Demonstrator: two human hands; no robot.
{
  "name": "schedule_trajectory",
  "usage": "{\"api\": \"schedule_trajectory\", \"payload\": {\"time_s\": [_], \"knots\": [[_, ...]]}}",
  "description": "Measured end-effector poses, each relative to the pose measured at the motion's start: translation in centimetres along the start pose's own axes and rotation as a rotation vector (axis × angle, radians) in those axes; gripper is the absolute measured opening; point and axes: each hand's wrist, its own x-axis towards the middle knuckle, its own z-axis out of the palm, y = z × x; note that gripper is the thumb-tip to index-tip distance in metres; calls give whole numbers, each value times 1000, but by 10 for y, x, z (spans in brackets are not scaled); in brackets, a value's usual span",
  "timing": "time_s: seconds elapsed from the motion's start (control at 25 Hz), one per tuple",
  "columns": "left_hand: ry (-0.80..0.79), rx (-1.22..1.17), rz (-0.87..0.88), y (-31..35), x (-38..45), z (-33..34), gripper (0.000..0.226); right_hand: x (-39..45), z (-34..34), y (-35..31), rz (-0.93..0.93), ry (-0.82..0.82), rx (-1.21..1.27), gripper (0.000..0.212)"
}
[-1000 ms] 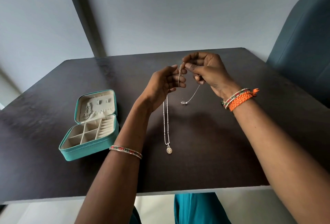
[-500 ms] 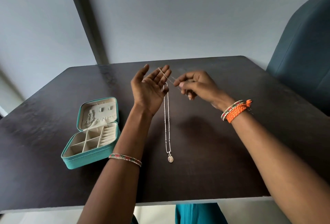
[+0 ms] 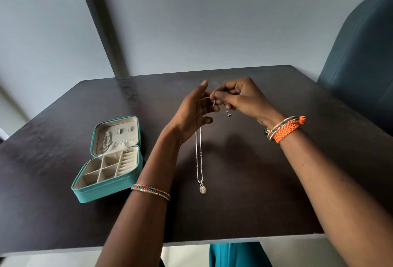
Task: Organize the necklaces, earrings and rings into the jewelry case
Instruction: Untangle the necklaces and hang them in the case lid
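My right hand [image 3: 240, 98] has closed back in, pinching the pendant necklace [image 3: 200, 160] against my loosely open left hand [image 3: 191, 113], gathering it for the jewelry case [image 3: 110, 190]

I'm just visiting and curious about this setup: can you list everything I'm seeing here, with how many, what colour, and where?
Dark brown wooden table: one, fills the middle of the view.
Teal zip-up jewelry case with cream lining: one, open, on the table's left.
Silver chain inside the case lid: one, hanging at the lid's left.
Long silver necklace with oval pendant: one, dangling from the hands, pendant low over the table.
Dark teal padded chair: one, far right.
Beaded bangles: one on each wrist.
Orange braided wristband: one, right wrist.
Left hand: fingers loosely out, chain draped over it.
Right hand: pinching the chain's end.
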Motion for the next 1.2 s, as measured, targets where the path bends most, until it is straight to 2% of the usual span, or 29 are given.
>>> {"api": "schedule_trajectory", "payload": {"time_s": [0.16,0.32,0.4,0.48,0.52,0.6,0.72,0.8,0.92,1.04,1.2], "knots": [[1,106,-63,-1,0,0,27,4,-6,6,9,167,36,12],[-4,-144,11,2,-2,3,23,6,-7,13,70,290,156,6],[75,-345,73,3,-1,0,20,5,1,11,95,236,177,2],[157,-557,156,3,1,-10,19,3,10,7,47,104,183,4],[189,-591,196,3,2,-14,19,2,14,4,4,41,165,5],[247,-464,242,1,3,-18,19,0,19,1,-70,-40,61,7],[334,29,254,-6,4,-14,17,1,19,2,-130,-98,-100,12],[272,191,199,-8,4,-11,19,1,12,3,-124,-98,-123,14],[108,87,110,-5,2,-10,22,1,-1,0,-92,-19,-41,10],[4,-25,115,-3,-1,-6,18,1,-4,-2,-72,88,43,10],[7,-25,122,-3,-1,-6,19,4,6,1,-87,206,56,6]]}}
